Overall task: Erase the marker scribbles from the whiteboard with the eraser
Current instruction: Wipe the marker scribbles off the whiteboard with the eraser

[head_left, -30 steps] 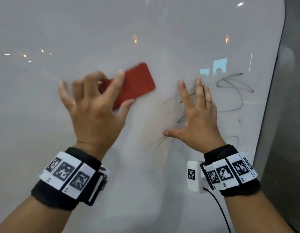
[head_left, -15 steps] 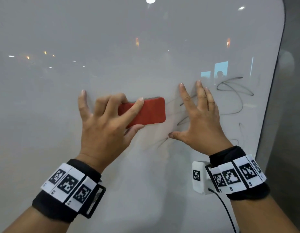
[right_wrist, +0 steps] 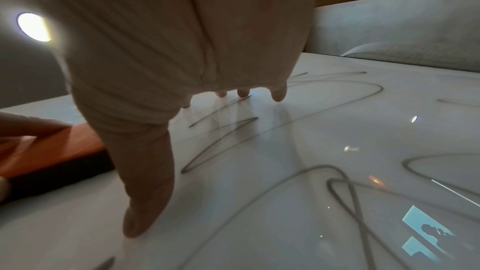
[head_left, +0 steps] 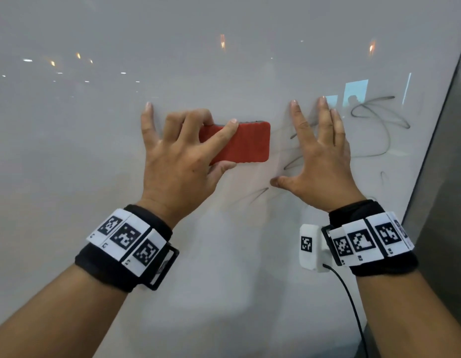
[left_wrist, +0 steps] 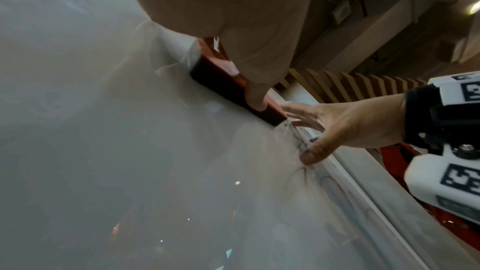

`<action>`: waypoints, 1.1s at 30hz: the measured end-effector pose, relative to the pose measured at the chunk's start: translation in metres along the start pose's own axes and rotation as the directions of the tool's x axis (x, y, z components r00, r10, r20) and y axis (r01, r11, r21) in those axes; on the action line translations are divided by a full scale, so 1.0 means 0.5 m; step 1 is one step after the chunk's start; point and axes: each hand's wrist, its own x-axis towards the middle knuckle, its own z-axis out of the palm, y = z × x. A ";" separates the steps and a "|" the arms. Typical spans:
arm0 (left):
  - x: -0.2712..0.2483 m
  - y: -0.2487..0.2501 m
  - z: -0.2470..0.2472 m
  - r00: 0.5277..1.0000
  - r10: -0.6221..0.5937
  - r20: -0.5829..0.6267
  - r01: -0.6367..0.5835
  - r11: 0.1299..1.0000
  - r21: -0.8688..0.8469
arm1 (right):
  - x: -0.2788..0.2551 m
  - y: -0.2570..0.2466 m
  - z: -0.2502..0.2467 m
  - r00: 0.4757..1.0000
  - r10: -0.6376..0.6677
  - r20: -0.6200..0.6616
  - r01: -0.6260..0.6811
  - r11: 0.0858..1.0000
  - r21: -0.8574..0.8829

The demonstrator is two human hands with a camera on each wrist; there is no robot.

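The left hand grips the red eraser against the whiteboard: the thumb lies under its lower edge, the forefinger across its top, two more fingers curl over its upper left corner, and the little finger sticks out straight, its tip touching the board. The left wrist view shows the eraser's dark felt side flat on the board, with the thumb pressed on its long edge.

The right hand lies flat on the board just right of the eraser, fingers straight and slightly spread, thumb held out toward the eraser. In the right wrist view the fingertips and the thumb tip touch the surface.

The scribbles start just beyond the eraser's right end. Thin grey strokes run under and between the right hand's fingers, and bigger loops spread to the right of those fingers, reaching near the board's right edge, where a dark grey wall begins. A short stroke lies below the right thumb.

To the left of and above the left fingers the board shows only reflected lights, and it stretches wide that way. Both wrists wear black bands with printed square markers.
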 end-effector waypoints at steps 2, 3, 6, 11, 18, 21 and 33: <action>-0.010 0.010 0.002 0.999 -0.032 0.015 0.032 0.999 -0.010 | 0.000 -0.001 0.000 1.000 0.007 0.004 -0.007 1.000 0.004; -0.018 0.015 0.004 1.000 0.003 0.029 -0.003 1.000 -0.006 | 0.000 -0.002 0.000 1.000 0.010 0.002 -0.010 1.000 0.003; -0.052 0.029 0.011 0.975 0.206 0.079 -0.209 0.977 0.031 | -0.001 -0.002 0.002 1.000 0.009 -0.005 -0.009 1.000 0.010; -0.023 0.012 0.002 0.985 -0.166 -0.042 0.166 0.986 -0.005 | -0.002 -0.002 0.000 1.000 0.019 0.018 -0.019 1.000 -0.002; -0.075 0.010 0.008 0.968 0.233 0.089 -0.239 0.969 0.056 | -0.001 -0.003 0.003 1.000 0.019 0.016 -0.019 1.000 -0.007; -0.048 -0.007 0.003 0.999 0.036 0.014 -0.037 0.997 0.061 | 0.000 -0.002 0.003 0.999 0.028 0.020 -0.028 1.000 0.000; -0.026 -0.032 -0.012 0.999 -0.039 -0.033 0.041 0.997 0.061 | -0.002 -0.004 0.002 0.999 0.030 0.020 -0.030 1.000 0.003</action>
